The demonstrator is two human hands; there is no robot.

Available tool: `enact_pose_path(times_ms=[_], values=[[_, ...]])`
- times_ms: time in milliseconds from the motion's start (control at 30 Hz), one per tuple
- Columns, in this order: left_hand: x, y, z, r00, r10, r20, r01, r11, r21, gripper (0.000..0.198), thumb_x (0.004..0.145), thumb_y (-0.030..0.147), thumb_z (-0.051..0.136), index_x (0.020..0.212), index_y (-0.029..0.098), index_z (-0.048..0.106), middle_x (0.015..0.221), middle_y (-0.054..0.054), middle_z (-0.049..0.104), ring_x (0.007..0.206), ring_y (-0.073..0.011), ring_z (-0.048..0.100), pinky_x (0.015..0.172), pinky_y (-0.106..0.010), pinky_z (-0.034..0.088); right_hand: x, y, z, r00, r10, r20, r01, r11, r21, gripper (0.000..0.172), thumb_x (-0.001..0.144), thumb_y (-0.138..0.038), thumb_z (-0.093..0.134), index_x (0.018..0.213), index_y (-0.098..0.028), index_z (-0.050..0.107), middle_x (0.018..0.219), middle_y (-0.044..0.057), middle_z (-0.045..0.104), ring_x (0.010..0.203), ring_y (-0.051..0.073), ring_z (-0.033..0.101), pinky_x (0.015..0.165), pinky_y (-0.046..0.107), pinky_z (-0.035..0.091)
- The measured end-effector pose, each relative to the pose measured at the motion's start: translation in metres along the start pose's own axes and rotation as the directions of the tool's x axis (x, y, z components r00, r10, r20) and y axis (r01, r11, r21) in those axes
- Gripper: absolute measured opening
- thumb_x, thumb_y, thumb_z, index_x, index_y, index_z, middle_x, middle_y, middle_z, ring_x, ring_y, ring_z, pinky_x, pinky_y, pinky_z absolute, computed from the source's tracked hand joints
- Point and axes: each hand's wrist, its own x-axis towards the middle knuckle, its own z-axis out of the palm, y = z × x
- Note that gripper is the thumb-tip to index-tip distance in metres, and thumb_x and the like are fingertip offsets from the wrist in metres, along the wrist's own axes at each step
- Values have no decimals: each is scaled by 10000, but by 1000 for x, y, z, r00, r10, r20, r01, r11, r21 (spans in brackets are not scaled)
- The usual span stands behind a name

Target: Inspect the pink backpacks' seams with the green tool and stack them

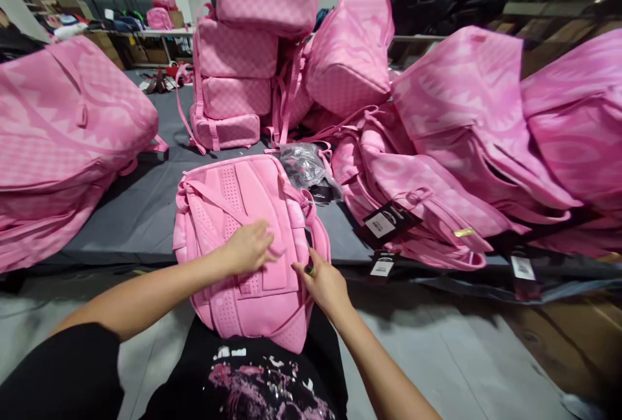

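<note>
A pink backpack (233, 212) lies back-side up on the near edge of the grey table (140, 212), its straps and padded back panel facing me. My left hand (250, 246) rests flat on the back panel near its middle. My right hand (323, 282) pinches the backpack's right edge and has a small dark and green object at its fingertips, which I cannot identify.
Pink backpacks are piled all around: a heap at left (68, 122), a stack behind (238, 76), more at right (466, 128) with black hang tags (386, 222). A crumpled clear plastic bag (304, 164) lies behind the near backpack. Cardboard boxes (578, 336) stand below right.
</note>
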Motion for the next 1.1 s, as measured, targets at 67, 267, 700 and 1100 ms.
enact_pose_path(times_ms=[67,267,700,1100], values=[[-6,11,1,990,125,72,-124,992,-18,402,915,548,562,829,174,680,792,-84,708,734,-219,677,666,-330,520,1,5,3,1000,0,-20,0,1000,-10,374,1003,-457,507,1225,-160,556,1103,119,725,945,237,724,676,281,453],[57,-27,-4,980,181,85,-186,981,55,442,985,492,470,1122,113,651,1159,-184,675,1078,-294,624,977,-472,423,2,-3,20,998,28,-63,-32,997,-66,490,1020,-456,469,1338,-85,495,1153,178,686,979,256,709,681,290,485],[105,-134,-41,995,69,65,-72,996,51,534,941,649,443,811,184,671,998,-56,661,1197,-274,501,1198,-590,145,0,4,37,996,25,-82,-26,1000,-1,508,1035,-432,426,1403,-90,500,1125,176,680,980,267,695,663,292,504],[72,-74,-7,970,206,130,-219,971,92,584,789,713,645,968,160,693,919,-86,651,974,-277,542,1096,-585,342,7,18,-68,989,-46,-141,146,473,869,775,857,-827,430,1193,-176,684,786,59,735,671,206,718,590,304,559]])
